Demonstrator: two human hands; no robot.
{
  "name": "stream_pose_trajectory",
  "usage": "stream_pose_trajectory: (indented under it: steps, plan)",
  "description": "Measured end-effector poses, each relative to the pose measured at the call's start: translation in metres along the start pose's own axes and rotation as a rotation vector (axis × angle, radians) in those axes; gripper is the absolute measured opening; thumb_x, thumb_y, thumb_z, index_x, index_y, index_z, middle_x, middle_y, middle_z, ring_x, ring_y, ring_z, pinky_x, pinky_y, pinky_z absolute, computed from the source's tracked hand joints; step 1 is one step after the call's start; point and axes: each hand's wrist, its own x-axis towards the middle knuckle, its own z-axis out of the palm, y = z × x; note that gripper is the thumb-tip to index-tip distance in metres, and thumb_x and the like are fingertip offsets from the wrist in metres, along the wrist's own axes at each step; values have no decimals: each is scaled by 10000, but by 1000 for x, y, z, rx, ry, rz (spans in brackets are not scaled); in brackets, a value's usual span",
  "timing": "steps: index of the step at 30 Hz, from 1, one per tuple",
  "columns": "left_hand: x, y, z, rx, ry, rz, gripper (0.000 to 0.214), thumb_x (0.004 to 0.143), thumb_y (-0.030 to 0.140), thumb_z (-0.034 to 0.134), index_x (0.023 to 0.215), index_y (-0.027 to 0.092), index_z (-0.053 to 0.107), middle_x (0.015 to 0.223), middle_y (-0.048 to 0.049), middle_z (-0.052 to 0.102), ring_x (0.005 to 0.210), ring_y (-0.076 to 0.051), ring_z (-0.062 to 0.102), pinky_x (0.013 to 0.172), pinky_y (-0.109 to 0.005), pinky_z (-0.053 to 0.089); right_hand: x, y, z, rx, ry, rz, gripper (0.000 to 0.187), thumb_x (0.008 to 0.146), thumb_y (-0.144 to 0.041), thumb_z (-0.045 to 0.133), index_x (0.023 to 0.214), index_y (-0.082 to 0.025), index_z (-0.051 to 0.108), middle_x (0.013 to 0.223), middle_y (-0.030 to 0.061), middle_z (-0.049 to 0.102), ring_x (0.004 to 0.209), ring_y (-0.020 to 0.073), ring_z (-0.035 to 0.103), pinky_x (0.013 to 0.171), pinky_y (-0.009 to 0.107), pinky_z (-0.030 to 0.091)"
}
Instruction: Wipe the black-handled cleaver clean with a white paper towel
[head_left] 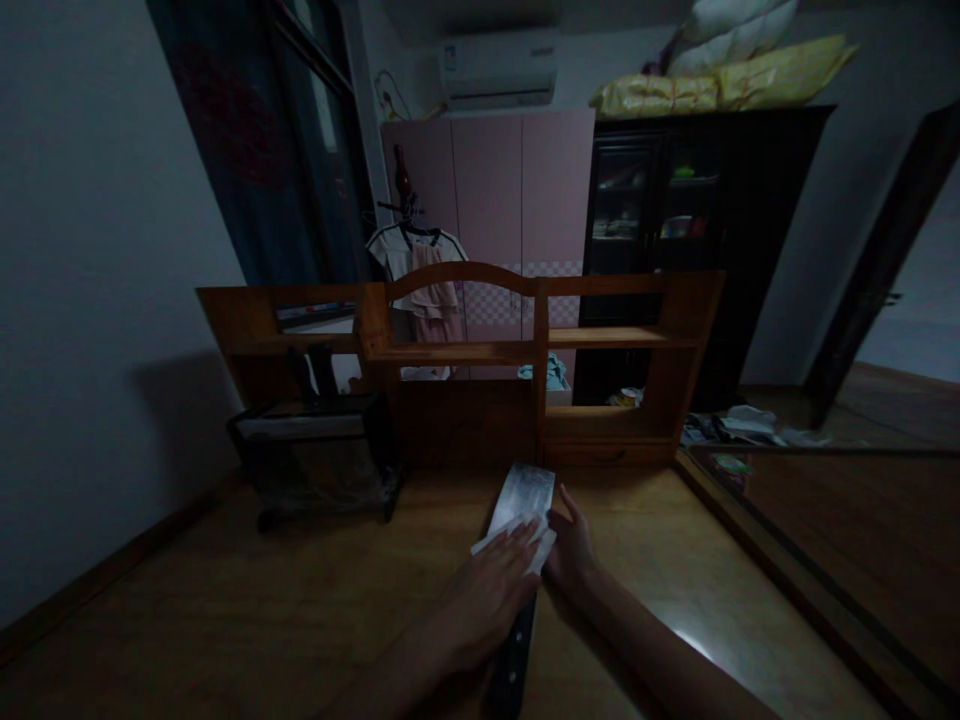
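A cleaver with a broad pale blade [529,489] and a black riveted handle [513,660] points away from me. Its handle is toward my body. My left hand [501,578] presses a folded white tissue [541,548] onto the lower part of the blade, fingers stretched over it. At the blade's right edge is my right hand [574,548], one finger sticking out and the others curled in against the cleaver and tissue. Those curled fingertips are partly hidden. Whether the blade rests on the wooden surface [420,600] or is slightly raised, I cannot tell.
A dark knife rack [315,450] with black handles sticking up stands at left. Behind is a wooden shelf unit [465,352]. A raised wooden edge [780,570] runs along the right. Pink wardrobe [487,190] and black cabinet [697,220] stand farther back.
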Motion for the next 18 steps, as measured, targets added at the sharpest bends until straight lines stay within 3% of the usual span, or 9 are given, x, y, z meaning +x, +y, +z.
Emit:
stream_pose_trajectory:
  steps: [5,10,14,18]
  plan:
    - [-6,-15,-2,9,71,-62,486,1037,386,217,1515,301,226,1585,26,175,1458,-179,184,1206,-398,222,1,1,0,36,-141,13,392,885,-481,521,833,-122,672,792,126,726,827,282,697,785,407,536]
    - [-12,-34,10,-4,126,-161,503,1032,412,224,1520,290,219,1597,10,120,1468,-189,129,1212,-412,196,-4,-1,5,27,-121,32,411,889,-480,518,827,-104,673,795,148,725,843,294,697,788,419,536]
    - [-17,-64,19,-34,224,-228,531,1026,427,234,1515,222,244,1591,-56,163,1467,-223,120,1205,-470,180,-7,-2,10,36,-103,28,377,887,-467,528,808,-126,668,754,126,724,849,294,697,794,424,535]
    - [-18,-81,13,-170,311,-247,534,1027,428,195,1502,203,285,1578,-74,211,1466,-217,123,1207,-468,165,-7,-1,10,57,-98,8,344,872,-462,552,763,-152,652,706,93,714,845,291,697,801,426,532]
